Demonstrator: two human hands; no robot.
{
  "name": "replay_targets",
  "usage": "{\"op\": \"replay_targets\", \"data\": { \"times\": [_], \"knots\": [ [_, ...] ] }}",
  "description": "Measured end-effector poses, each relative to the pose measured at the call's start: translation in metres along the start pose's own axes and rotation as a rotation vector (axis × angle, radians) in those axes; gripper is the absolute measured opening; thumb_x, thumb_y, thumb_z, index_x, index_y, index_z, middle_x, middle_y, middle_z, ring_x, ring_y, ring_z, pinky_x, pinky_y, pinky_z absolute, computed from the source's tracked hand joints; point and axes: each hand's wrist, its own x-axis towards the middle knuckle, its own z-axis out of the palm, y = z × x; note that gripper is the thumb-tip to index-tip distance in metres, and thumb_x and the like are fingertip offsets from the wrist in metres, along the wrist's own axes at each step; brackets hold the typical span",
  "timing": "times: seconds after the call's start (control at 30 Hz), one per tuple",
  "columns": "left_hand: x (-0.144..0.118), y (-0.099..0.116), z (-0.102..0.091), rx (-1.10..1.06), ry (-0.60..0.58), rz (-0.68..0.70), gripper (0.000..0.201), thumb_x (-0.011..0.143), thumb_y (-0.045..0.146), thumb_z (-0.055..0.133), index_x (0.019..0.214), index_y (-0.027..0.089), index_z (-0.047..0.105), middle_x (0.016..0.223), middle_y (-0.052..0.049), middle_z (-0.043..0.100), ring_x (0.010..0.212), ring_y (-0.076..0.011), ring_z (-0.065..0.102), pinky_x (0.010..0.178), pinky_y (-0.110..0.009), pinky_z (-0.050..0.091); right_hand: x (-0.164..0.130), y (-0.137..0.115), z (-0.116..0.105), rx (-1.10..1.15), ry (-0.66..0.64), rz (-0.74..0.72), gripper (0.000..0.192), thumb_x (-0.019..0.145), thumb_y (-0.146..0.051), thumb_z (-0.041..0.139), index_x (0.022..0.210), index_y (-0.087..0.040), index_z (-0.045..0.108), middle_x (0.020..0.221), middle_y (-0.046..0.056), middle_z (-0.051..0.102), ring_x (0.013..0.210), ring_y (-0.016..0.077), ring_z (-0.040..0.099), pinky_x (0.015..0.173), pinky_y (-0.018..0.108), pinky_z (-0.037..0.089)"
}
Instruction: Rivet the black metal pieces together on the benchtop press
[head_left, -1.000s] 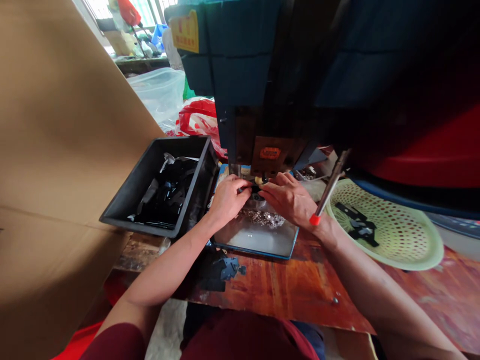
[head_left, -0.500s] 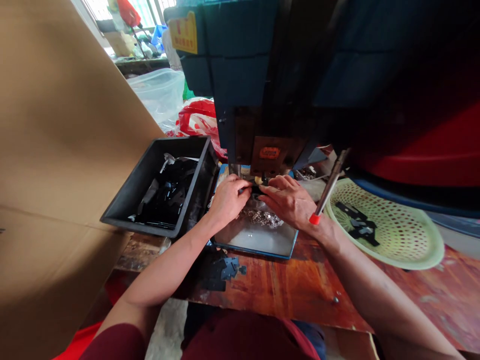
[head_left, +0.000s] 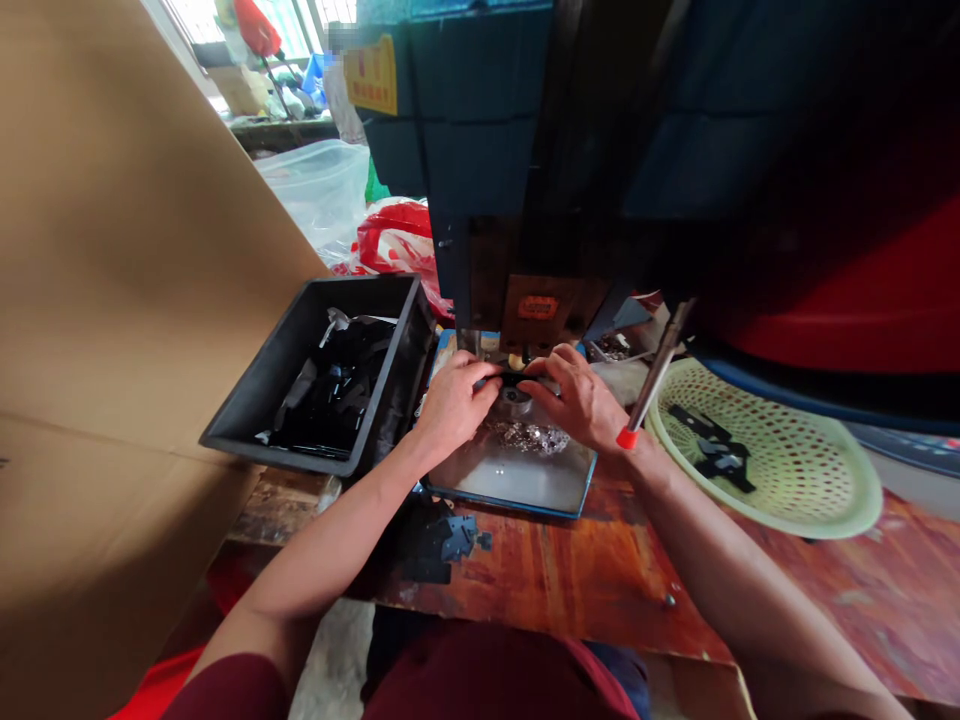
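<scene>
Under the head of a dark blue press machine [head_left: 480,160], a small flat black plate [head_left: 514,379] spans the gap between my two hands. My left hand [head_left: 459,402] pinches its left end, and my right hand [head_left: 576,395] grips the right end with thumb and fingers. Just below the plate is a round metal die [head_left: 514,400]. Shiny metal scraps [head_left: 529,437] lie in front of it, on a blue-edged tray [head_left: 510,480]. The plate's ends are hidden by my fingers.
A black bin [head_left: 352,455] of dark plates stands at left, beside tall cardboard [head_left: 112,250]. At right, a pale green basket [head_left: 817,470] holds several black plates. A red-tipped lever [head_left: 656,375] hangs by my right wrist. Loose black pieces [head_left: 459,537] lie on the wooden table [head_left: 585,570].
My right hand has shifted slightly up and turned, its fingers more arched. More of the round die shows between the hands. My left hand has barely moved.
</scene>
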Motion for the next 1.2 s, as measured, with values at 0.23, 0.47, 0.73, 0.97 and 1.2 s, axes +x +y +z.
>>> {"op": "replay_targets", "data": {
  "times": [0.23, 0.47, 0.73, 0.97, 1.2],
  "knots": [
    [-0.018, 0.001, -0.013, -0.157, 0.123, -0.103, 0.015, 0.095, 0.020, 0.069, 0.106, 0.021, 0.079, 0.104, -0.004, 0.069, 0.072, -0.0110, 0.064, 0.072, -0.026, 0.055, 0.001, 0.001, 0.005, 0.060, 0.054, 0.037, 0.014, 0.099, -0.036, 0.064, 0.102, -0.022, 0.063, 0.099, 0.008, 0.061, 0.092, 0.0239, 0.059, 0.086, 0.042, 0.052],
    [-0.072, 0.000, -0.040, -0.182, 0.191, -0.227, 0.017, 0.097, 0.031, 0.068, 0.107, 0.025, 0.080, 0.103, -0.003, 0.072, 0.075, -0.0125, 0.065, 0.070, -0.025, 0.055, -0.017, -0.011, 0.005, 0.355, 0.196, 0.152, 0.014, 0.097, -0.038, 0.067, 0.098, -0.024, 0.063, 0.088, 0.001, 0.064, 0.079, 0.0178, 0.060, 0.074, 0.034, 0.051],
    [-0.120, 0.003, -0.060, -0.137, 0.049, -0.260, 0.018, 0.100, 0.030, 0.065, 0.107, 0.024, 0.080, 0.104, -0.004, 0.076, 0.087, -0.0163, 0.070, 0.076, -0.027, 0.055, -0.107, -0.049, -0.036, 0.505, -0.411, 0.424, 0.026, 0.096, -0.051, 0.068, 0.098, -0.025, 0.072, 0.087, 0.003, 0.074, 0.079, 0.0203, 0.068, 0.069, 0.033, 0.056],
    [-0.138, -0.002, -0.063, -0.066, -0.017, -0.325, 0.017, 0.098, 0.028, 0.065, 0.102, 0.024, 0.082, 0.093, -0.003, 0.077, 0.077, -0.0156, 0.067, 0.069, -0.027, 0.049, -0.157, -0.063, -0.028, 0.015, -0.144, 0.293, 0.021, 0.102, -0.043, 0.059, 0.096, -0.026, 0.070, 0.087, 0.007, 0.074, 0.076, 0.0265, 0.071, 0.069, 0.041, 0.056],
    [-0.143, -0.003, -0.061, -0.086, -0.011, -0.357, 0.017, 0.098, 0.027, 0.065, 0.101, 0.024, 0.082, 0.095, -0.002, 0.077, 0.074, -0.0142, 0.066, 0.067, -0.026, 0.048, -0.135, -0.129, 0.052, 0.027, -0.450, 0.006, 0.016, 0.106, -0.023, 0.052, 0.110, -0.022, 0.067, 0.098, 0.009, 0.071, 0.083, 0.0217, 0.071, 0.073, 0.034, 0.058]
  ]
}}
